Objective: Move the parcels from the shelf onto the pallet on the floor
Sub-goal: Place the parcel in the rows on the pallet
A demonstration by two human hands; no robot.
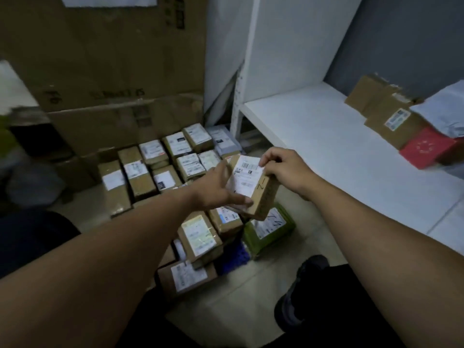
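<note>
ok so labelled parcel (pixel 251 187) mid-air above floor pile (pixel 175 167), left of shelf (pixel 326 141). right hand (pixel 286 172) grips its far end, left hand (pixel 218 187) clasps left side (thumb at near edge). blue pallet (pixel 234 258) peeks out beneath pile.

A white flat shelf board (pixel 326 136) at right carries brown cardboard boxes (pixel 391 121) and a red cardboard box (pixel 424 148); on the pale tiled floor (pixel 226 305), a blue plastic pallet (pixel 234 254) bears brown labelled parcels (pixel 140 172); a green wrapped parcel (pixel 268 229) lies beside them.

brown labelled parcel (pixel 253 187) | tilted, midair | above floor parcels (pixel 140 172) on blue pallet (pixel 233 258)
</note>
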